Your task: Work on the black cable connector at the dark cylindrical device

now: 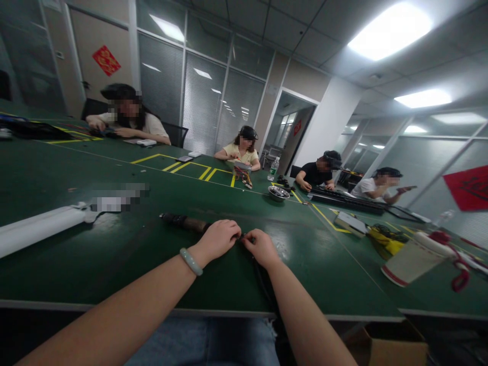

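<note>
My left hand (218,238), with a pale green bangle on its wrist, is closed in a pinch on something small and dark at the fingertips. Facing it, almost touching, my right hand (263,246) pinches the same small dark area; the exact part is too small to make out. A black cable (261,277) runs from beneath my right hand down over the table's front edge. Beyond my left hand lies a dark cylindrical tool with a brownish middle (186,222), its right end hidden behind that hand.
On the green table (152,274) a white roll (41,229) lies at left. Further back stand a metal bowl (278,193) and a bottle (273,169). A white box (349,223) and a cream container (415,258) are at right. Several people sit across the table.
</note>
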Available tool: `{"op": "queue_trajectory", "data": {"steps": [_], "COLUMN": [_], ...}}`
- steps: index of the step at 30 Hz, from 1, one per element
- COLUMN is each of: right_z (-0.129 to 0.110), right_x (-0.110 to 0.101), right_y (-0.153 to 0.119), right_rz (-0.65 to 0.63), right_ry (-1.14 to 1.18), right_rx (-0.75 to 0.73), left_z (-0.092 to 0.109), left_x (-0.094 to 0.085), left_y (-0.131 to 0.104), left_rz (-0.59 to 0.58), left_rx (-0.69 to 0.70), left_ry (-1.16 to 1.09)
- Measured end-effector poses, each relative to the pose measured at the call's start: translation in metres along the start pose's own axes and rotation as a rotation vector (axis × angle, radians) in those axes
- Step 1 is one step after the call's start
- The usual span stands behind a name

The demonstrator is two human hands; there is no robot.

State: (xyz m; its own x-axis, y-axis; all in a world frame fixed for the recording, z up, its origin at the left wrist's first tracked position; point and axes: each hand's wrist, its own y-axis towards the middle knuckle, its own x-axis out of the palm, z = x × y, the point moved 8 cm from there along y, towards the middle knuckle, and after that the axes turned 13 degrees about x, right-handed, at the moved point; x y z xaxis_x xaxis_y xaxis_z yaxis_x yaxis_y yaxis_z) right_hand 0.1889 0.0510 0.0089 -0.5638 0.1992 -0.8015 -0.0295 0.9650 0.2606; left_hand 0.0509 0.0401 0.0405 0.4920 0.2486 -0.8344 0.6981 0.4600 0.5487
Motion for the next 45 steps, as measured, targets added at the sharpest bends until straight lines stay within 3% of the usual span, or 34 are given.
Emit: {"op": "queue_trajectory", "data": {"steps": [45], "right_z": [-0.0006], "right_x": [-0.0003], "right_y": [0.0003], "right_rz": [-0.018], "right_ry": [0.012], "right_rx": [0.0], "left_z": [-0.0005], "left_x": [-0.0007], "left_y": [-0.0007], "left_rz": [0.024], "left_rx": [0.014], "left_ry": [-0.006]}}
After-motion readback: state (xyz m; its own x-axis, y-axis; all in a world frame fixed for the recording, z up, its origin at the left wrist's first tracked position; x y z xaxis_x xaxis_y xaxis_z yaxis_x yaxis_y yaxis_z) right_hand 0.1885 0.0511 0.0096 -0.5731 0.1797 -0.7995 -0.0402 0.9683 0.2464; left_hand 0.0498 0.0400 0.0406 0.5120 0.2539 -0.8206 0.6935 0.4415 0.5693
